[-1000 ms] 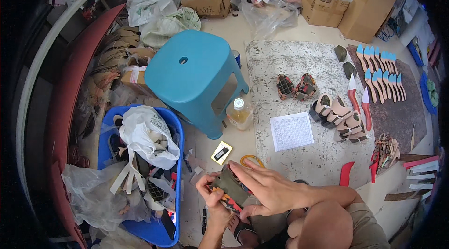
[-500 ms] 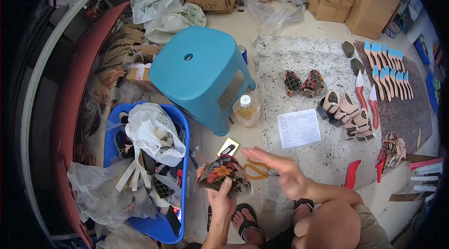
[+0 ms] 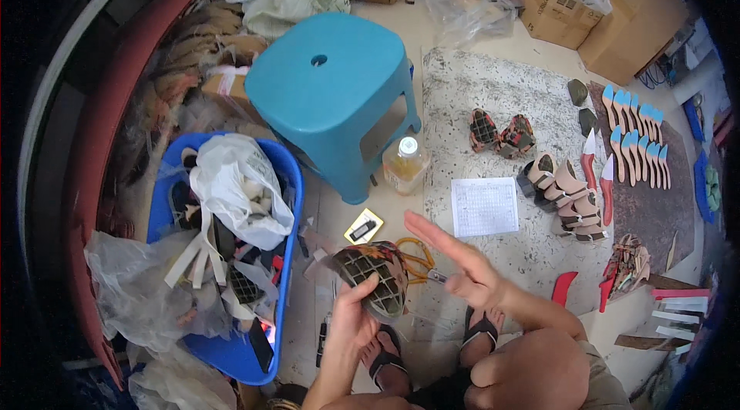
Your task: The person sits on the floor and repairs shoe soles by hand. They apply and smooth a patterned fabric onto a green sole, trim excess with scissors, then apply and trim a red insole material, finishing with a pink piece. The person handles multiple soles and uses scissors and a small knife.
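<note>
Workshop floor, cluttered; scuffed white board [image 3: 455, 90] laid ahead. Left hand [image 3: 353, 323] grips a dark-green fabric shoe piece with pale lattice and floral edging [image 3: 383, 273], thumb across its face. Piece lies left of and slightly below the right hand [image 3: 465, 265], apart from it; that hand spread flat, nothing visible in it. Orange-handled metal tool [image 3: 437, 276] between. Piece's long axis: upper left to lower right, rounded end lower right; toe or heel, can't tell.
</note>
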A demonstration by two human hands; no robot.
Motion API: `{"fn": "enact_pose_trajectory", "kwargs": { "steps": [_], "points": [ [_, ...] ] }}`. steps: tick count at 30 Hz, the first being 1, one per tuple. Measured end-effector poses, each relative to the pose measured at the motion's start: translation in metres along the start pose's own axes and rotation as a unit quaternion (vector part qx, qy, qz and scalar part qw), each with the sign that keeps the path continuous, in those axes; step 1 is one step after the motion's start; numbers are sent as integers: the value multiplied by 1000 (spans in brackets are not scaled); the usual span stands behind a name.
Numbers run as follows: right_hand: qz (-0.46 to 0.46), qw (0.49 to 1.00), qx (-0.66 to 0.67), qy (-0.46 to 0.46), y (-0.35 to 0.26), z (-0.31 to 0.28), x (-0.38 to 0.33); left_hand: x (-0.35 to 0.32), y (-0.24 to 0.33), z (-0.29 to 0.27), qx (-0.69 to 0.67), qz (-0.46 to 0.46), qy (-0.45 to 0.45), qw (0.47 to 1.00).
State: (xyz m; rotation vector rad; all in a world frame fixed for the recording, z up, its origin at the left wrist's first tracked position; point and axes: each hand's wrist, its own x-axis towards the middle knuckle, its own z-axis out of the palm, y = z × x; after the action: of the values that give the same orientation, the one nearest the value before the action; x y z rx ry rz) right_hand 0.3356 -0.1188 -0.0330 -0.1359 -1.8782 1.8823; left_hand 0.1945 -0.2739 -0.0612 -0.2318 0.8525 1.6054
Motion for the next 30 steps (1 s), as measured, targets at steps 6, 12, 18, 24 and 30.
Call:
{"fn": "enact_pose_trajectory", "kwargs": {
  "steps": [6,12,18,24,30],
  "points": [
    [-153,819,-490,-256,-30,-10,11,1,-8,-21,49,-159,-26,986],
    [-51,865,-416,-275,-34,-32,20,-11,-3,-19,-51,-152,-157,975],
    [161,946,-242,-140,0,-30,-1,-7,-11,-9,407,35,-27,913],
    [254,964,-74,19,9,-12,-11,-5,-14,5,366,81,35,926],
    [285,958,0,27,12,-9,-10,-10,-13,20,457,108,38,882]
  ]
}}
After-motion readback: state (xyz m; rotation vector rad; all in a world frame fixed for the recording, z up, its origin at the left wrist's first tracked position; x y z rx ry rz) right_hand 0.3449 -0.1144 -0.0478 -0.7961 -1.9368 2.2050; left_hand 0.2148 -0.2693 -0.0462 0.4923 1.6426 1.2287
